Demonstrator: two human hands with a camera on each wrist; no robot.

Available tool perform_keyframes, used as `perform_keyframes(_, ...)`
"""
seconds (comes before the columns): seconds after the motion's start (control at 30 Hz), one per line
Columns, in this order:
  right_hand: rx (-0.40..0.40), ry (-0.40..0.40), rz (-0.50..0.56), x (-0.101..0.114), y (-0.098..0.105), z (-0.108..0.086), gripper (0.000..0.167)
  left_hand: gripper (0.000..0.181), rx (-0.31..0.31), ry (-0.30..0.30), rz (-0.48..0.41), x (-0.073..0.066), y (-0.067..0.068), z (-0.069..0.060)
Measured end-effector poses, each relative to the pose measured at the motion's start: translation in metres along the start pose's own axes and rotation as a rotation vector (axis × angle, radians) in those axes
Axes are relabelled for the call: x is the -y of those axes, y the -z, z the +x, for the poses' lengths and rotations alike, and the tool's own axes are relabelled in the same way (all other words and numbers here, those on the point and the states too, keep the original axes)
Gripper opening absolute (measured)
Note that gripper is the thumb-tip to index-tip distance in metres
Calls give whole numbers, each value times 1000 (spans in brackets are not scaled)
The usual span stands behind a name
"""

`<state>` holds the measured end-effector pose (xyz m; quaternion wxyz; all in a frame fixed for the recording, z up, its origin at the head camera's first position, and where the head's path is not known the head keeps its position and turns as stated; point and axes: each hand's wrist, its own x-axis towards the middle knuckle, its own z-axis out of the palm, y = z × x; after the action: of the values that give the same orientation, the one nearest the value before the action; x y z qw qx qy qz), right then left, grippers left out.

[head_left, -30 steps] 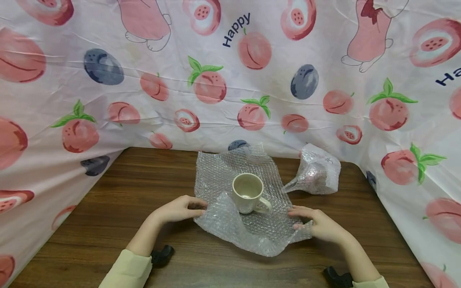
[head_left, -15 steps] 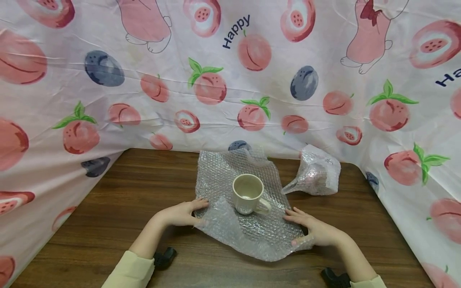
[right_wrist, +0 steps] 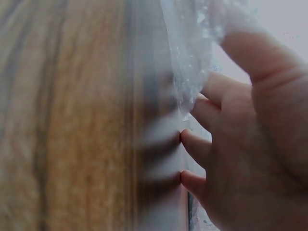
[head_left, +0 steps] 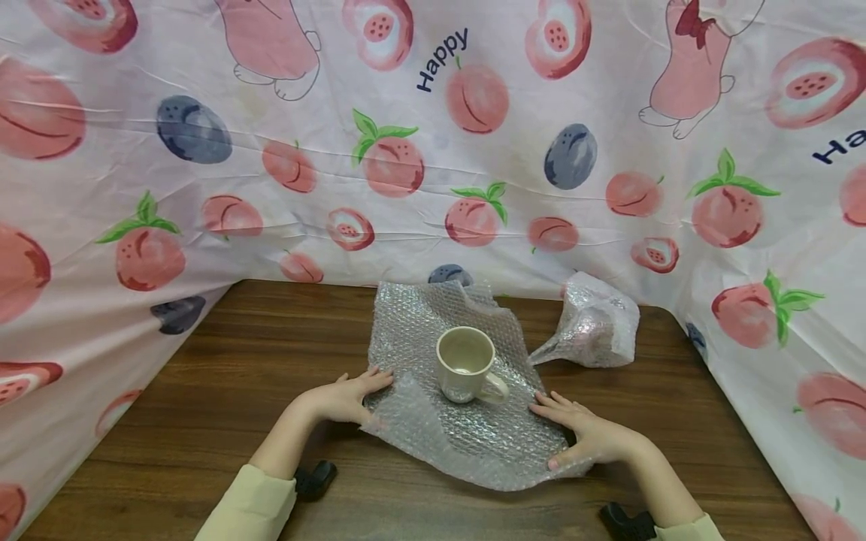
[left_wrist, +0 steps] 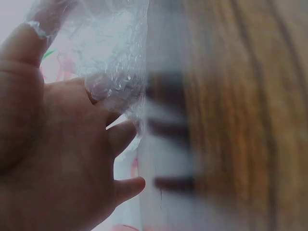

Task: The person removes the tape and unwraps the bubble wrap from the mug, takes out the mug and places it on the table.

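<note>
Left to right, we log the left hand (head_left: 345,398) first: arm in from lower left, pale yellow sleeve (head_left: 250,500), black wrist device (head_left: 316,481), palm low over the brown wood-grain desk (head_left: 257,346). Fingers straight and spread, touching the left edge of the clear plastic bubble-wrap sheet (head_left: 419,323); thumb at the near-left corner, film overlapping it in the left wrist view.

Next we have the cream round mug (head_left: 463,376), upright near the sheet's middle, handle to the right, between the hands and apart from both.

Right hand (head_left: 588,436): arm in from lower right, palm low. We see fingers extended and spread on the sheet's right edge, thumb by the near-right corner.

Behind it, a bubble-wrapped bundle (head_left: 598,327); contents unclear to us.

Writing: we read "Happy" on the white fruit-print cloth (head_left: 507,173), plus a cut-off "Ha" at far right.
</note>
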<state>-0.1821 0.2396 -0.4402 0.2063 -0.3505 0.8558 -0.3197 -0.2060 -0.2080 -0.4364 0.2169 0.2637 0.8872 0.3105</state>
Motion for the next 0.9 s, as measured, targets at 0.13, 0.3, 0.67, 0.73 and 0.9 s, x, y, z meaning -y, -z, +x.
perform_keyframes(0.13,10,9,-5,-1,-1,1,91,95,2,20,16,1,0,4)
perform_keyframes(0.3,10,10,-22,-3,-2,3,94,96,17,41,25,0,0,9)
perform_keyframes(0.67,5,-50,-75,-4,-3,7,106,105,88,58,109,-4,6,14)
perform_keyframes(0.73,7,-64,-70,-5,-3,7,108,109,104,59,124,-5,6,15)
perform_keyframes(0.9,11,-69,-65,-6,-3,7,113,120,128,74,163,-5,4,16)
